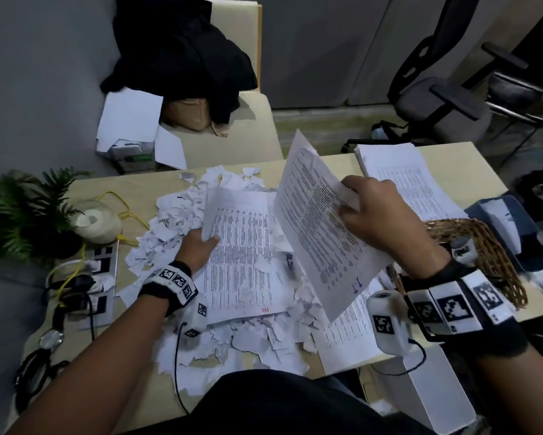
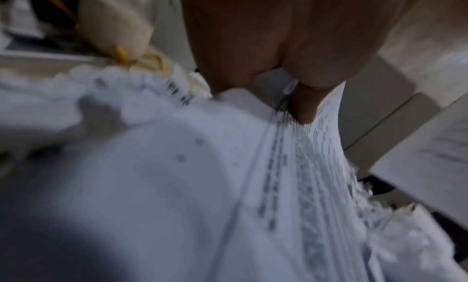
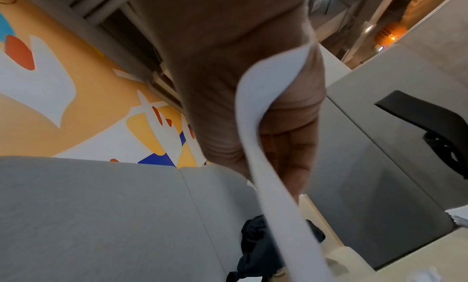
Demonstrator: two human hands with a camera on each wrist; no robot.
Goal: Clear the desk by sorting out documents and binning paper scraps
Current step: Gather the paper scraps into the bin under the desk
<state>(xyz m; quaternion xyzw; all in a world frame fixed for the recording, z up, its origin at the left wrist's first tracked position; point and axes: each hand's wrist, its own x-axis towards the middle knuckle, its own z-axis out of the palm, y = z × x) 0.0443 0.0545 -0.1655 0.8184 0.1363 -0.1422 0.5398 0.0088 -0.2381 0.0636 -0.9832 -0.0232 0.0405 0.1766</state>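
Currently my right hand (image 1: 370, 215) pinches a white printed sheet (image 1: 320, 227), lifted and tilted, long axis toward me. The stacked printed documents (image 1: 411, 180) lie just beyond it. My left hand (image 1: 198, 249) grips another printed page (image 1: 242, 255) atop the torn white scraps (image 1: 176, 215).

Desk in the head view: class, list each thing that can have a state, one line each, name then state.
Lifted sheet: raised off the desk, tilted, gripped by the right hand.
HR sheet: flat on the scraps, its left edge lifted by the left hand.
Paper scraps: loose, heaped on the desk.
Document stack: stacked at the far right.
Wicker basket: upright, contents hidden.
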